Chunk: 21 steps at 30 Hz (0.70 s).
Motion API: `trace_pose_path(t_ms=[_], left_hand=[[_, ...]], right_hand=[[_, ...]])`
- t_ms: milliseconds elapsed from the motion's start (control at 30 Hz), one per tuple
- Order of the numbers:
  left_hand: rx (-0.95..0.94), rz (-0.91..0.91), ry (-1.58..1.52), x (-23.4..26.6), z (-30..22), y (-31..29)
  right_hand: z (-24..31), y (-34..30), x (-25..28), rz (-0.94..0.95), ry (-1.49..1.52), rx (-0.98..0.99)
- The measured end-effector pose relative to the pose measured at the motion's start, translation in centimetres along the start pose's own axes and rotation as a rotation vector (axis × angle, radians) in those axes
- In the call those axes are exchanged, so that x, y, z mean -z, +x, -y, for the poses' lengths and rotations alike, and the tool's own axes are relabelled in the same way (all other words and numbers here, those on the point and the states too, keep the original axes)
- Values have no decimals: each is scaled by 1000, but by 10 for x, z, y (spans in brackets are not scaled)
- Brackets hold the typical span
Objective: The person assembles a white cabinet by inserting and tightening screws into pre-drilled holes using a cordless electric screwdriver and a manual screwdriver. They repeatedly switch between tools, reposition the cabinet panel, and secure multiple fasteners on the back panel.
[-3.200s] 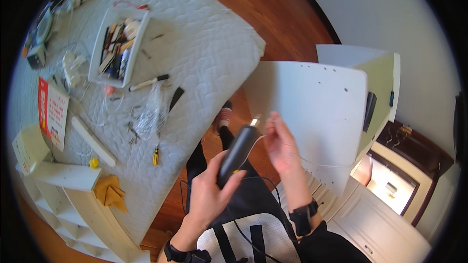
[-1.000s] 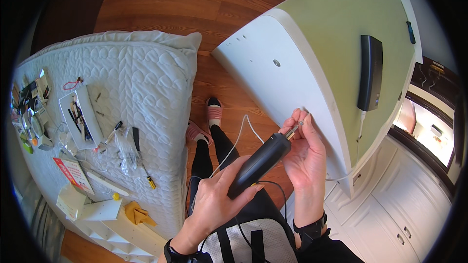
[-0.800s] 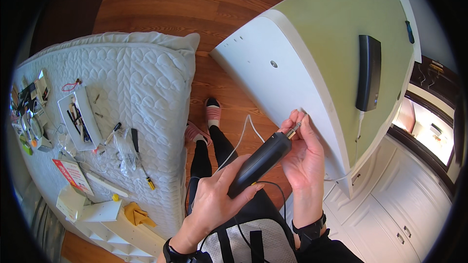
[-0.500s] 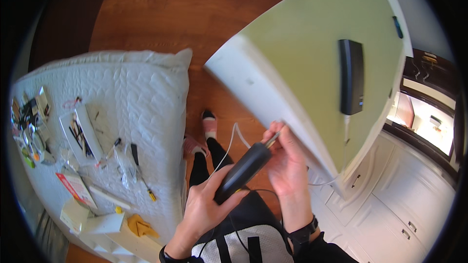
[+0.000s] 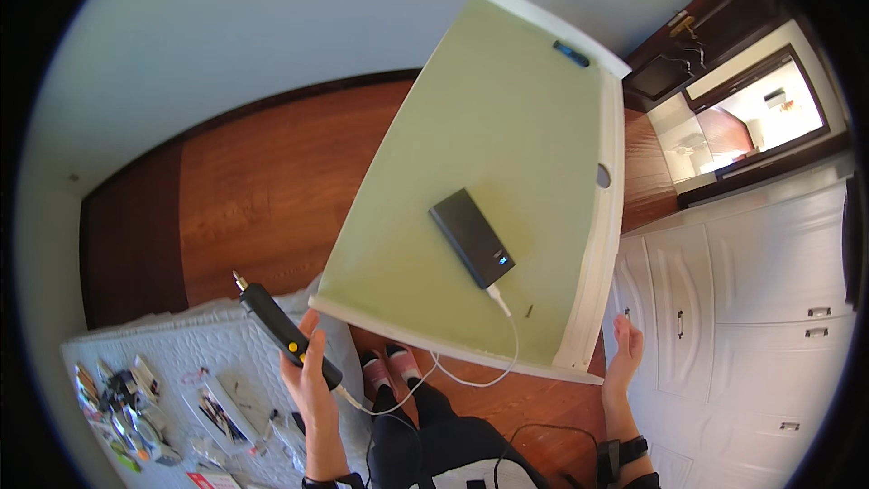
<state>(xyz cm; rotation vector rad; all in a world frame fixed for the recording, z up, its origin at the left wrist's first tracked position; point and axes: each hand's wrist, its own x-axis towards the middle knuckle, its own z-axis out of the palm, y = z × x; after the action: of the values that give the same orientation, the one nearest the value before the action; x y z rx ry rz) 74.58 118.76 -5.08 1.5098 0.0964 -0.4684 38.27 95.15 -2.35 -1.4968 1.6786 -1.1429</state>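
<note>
**Two hands apart, one on the driver, one at the board corner**

Left hand [image 5: 312, 380] has its fingers clamped round a black electric screwdriver [image 5: 285, 335] with a yellow button, bit tip pointing up-left, over the edge of the white quilt [image 5: 181, 353]. White cable [image 5: 471, 371] runs from the driver's rear end up to a dark power bank [image 5: 471, 237] lying on the green board [image 5: 489, 172]. Right hand [image 5: 623, 353] is open, fingers together and straight, beside the board's near right corner; whether it touches the white edge is hard to tell. Both forearms are cut off by the lower edge.

Half a second ago both hands met at the driver tip against the board edge; now they are well apart, the driver is off the board, and the view has swung up to show wall and more floor.

Small clutter [image 5: 118, 398] on the quilt, lower left: little clear bags and packets, one red-and-white, too small to make out. Small dark speck near the cable plug on the board, unclear. Blue item [image 5: 571, 53] at the board's far edge. White cabinets [image 5: 751, 308] at right.
</note>
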Motion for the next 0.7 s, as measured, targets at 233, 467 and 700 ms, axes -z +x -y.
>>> trace_pose_path(t_ms=[233, 467, 700], left_hand=[[162, -38, -123, -15, -11, 27], [52, 112, 116, -31, -39, 46], [-58, 110, 289, -36, -30, 44]], right_hand=[[-123, 1, 61, -3, -436, -324], [-152, -33, 29, -519, 933, -902], [-145, -38, 13, -252, 1303, -1156]])
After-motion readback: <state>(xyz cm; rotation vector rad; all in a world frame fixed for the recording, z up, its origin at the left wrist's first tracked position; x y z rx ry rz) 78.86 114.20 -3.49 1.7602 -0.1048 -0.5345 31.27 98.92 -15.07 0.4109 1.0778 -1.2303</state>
